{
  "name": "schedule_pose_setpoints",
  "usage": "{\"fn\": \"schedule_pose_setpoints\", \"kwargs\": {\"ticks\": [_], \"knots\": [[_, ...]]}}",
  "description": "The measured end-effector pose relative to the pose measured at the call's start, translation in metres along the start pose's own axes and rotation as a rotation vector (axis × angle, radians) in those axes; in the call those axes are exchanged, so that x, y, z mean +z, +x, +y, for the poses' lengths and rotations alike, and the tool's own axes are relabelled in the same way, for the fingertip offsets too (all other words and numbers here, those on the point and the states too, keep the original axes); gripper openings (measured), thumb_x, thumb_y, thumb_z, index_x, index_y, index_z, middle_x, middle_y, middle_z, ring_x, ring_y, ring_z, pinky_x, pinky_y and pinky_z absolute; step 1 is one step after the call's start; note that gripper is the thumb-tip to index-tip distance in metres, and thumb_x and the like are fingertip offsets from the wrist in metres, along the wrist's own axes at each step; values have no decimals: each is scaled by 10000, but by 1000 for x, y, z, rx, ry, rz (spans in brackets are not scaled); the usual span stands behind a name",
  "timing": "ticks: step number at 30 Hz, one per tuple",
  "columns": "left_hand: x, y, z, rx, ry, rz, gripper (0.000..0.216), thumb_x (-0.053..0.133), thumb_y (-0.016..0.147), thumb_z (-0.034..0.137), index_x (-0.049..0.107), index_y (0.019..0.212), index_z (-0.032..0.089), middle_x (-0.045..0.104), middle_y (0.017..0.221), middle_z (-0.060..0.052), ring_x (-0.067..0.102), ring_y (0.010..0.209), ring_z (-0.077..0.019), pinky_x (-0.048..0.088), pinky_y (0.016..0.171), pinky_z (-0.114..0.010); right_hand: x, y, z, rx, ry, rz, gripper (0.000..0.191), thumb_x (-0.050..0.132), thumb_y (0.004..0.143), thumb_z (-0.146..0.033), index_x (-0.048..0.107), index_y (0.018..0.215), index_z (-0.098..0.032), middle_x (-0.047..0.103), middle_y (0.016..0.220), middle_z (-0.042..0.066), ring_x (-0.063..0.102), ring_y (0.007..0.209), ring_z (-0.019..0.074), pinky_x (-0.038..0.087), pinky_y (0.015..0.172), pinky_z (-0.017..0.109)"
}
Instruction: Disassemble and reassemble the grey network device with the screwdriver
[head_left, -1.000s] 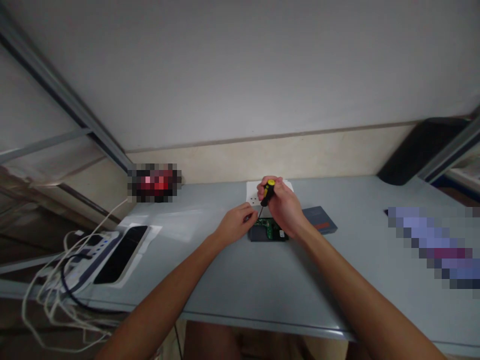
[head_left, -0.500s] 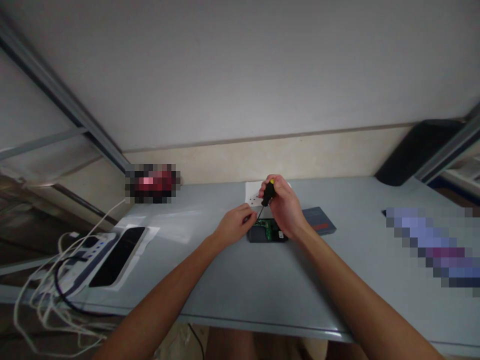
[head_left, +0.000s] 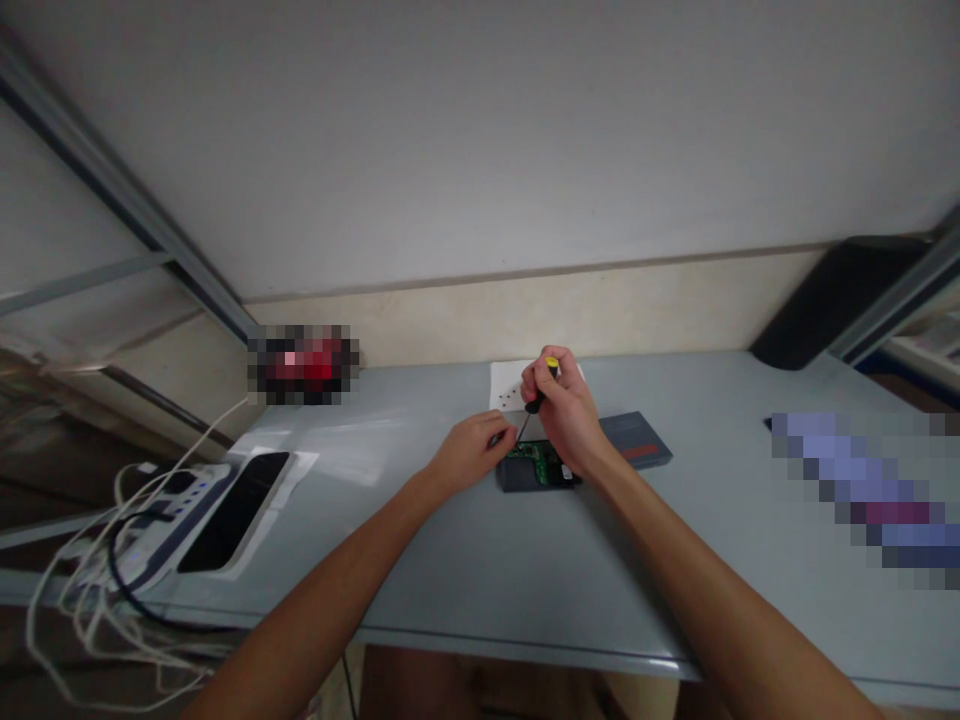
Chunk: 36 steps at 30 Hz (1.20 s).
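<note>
In front of me an opened dark electronic device with a green circuit board (head_left: pixel 541 466) lies flat on the grey table. My right hand (head_left: pixel 572 415) is wrapped around a black screwdriver with a yellow end (head_left: pixel 552 364). Its thin shaft slants down to the board's far left corner. At that corner my left hand (head_left: pixel 474 448) is closed, fingertips pressed together beside the shaft. Something dark shows between those fingers, too small to name. Behind the device is a white sheet (head_left: pixel 498 377) with several small dark pieces on it, partly covered by my right hand.
A flat dark grey panel with a reddish stripe (head_left: pixel 646 441) lies right of the device. To the left are a phone (head_left: pixel 236 515), a power strip (head_left: pixel 180 530) and tangled white cables (head_left: pixel 82 625). A black cylinder-like object (head_left: pixel 832 305) leans at the back right. Two blurred-out items flank the table.
My right hand has turned around the screwdriver handle, and its yellow end has tipped slightly right. The device has shifted a little toward me and right. My left hand stays at the corner.
</note>
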<state>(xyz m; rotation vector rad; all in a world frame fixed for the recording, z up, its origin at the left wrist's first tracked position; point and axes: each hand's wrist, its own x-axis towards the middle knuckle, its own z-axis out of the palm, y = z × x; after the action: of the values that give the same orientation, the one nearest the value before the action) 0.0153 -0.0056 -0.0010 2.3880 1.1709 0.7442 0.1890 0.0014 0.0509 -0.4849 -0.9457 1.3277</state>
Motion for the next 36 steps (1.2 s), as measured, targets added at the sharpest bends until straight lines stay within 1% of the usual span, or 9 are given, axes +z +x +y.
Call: {"fn": "schedule_pose_setpoints", "kwargs": {"ticks": [3, 8, 11, 16, 19, 23, 28, 32, 36], "knots": [[0, 0, -1, 2, 4, 2, 374, 507, 1118, 314, 608, 778, 194, 573, 788, 0, 560, 735, -156, 411, 716, -288, -2, -2, -1, -6, -17, -29, 432, 871, 869, -489, 501, 991, -301, 507, 722, -77, 468, 668, 146, 377, 668, 291], [0, -1, -1, 21, 23, 1, 366, 527, 1114, 303, 605, 774, 191, 576, 790, 4, 550, 732, -152, 390, 704, -283, -6, -5, -6, 21, -78, -89, 357, 863, 869, -509, 636, 1023, -280, 634, 901, -12, 575, 818, 171, 437, 770, 316], [0, -1, -2, 20, 28, 7, 369, 525, 1120, 308, 621, 783, 189, 594, 799, 1, 555, 734, -151, 395, 708, -279, -7, -6, -9, 56, -69, -111, 332, 809, 909, -543, 675, 1055, -277, 613, 896, 9, 561, 832, 198, 439, 782, 342], [2, -2, -4, 16, 39, 9, 354, 546, 1121, 299, 653, 801, 189, 617, 806, 1, 575, 750, -150, 401, 720, -276, -11, -11, -17, 110, 61, -190, 311, 718, 957, -567, 631, 970, -268, 520, 824, 21, 491, 774, 219, 415, 756, 369], [3, -2, -5, 0, 34, 4, 361, 545, 1123, 290, 653, 794, 187, 616, 798, 0, 581, 754, -153, 397, 719, -276, -15, -12, -21, 149, 98, -252, 303, 737, 954, -543, 601, 973, -273, 512, 776, 7, 461, 744, 212, 376, 742, 353], [2, -2, -4, -17, 31, -13, 366, 536, 1127, 301, 657, 802, 183, 627, 812, -4, 585, 762, -158, 402, 727, -274, -15, -12, -24, 157, 94, -238, 315, 791, 926, -497, 570, 969, -277, 571, 792, 0, 503, 766, 210, 372, 758, 342], [1, -1, -2, -29, 34, -18, 358, 526, 1129, 320, 683, 836, 187, 640, 818, -9, 587, 771, -163, 414, 736, -270, -14, -10, -26, 172, 26, -240, 321, 803, 919, -524, 657, 939, -239, 618, 922, 38, 560, 835, 213, 418, 798, 357], [0, -1, 0, -38, 10, -22, 351, 522, 1124, 307, 666, 829, 186, 630, 814, -6, 577, 758, -158, 410, 720, -268, -12, -9, -23, 162, 60, -229, 351, 790, 935, -566, 683, 901, -233, 587, 851, 35, 530, 813, 210, 419, 793, 356], [0, -2, -1, -32, 9, -16, 356, 517, 1128, 321, 645, 824, 186, 619, 809, -3, 573, 755, -160, 400, 717, -275, -8, -10, -18, 158, 101, -179, 396, 712, 983, -628, 679, 917, -239, 541, 797, 24, 480, 769, 202, 399, 749, 344]]}}
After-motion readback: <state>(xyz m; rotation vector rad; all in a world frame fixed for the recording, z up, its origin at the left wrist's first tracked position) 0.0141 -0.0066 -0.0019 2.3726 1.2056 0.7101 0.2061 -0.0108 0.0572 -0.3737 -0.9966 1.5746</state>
